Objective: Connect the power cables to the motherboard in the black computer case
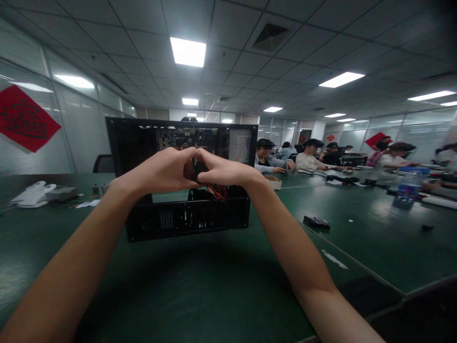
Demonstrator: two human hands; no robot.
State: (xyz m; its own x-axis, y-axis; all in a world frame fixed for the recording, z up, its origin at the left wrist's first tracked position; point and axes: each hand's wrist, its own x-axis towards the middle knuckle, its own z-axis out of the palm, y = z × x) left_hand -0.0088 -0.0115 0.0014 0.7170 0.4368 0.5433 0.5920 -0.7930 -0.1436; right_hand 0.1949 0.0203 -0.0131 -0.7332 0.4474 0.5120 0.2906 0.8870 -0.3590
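Observation:
An open black computer case (pixel 185 220) stands on its side on the green table (pixel 200 286), its inside facing me, with a circuit board and a grey power supply (pixel 240 146) visible at the top. Both my hands reach into it and meet at the middle. My left hand (pixel 162 169) and my right hand (pixel 224 171) have their fingers curled and pressed together around a small dark part (pixel 195 170). A bundle of coloured wires (pixel 217 191) hangs just below my right hand. What the fingers grip is mostly hidden.
White and grey items (pixel 35 194) lie at the far left of the table. A small black part (pixel 316 222) rests to the right of the case. Several people (pixel 314 155) sit at tables at the back right, with bottles and parts in front of them.

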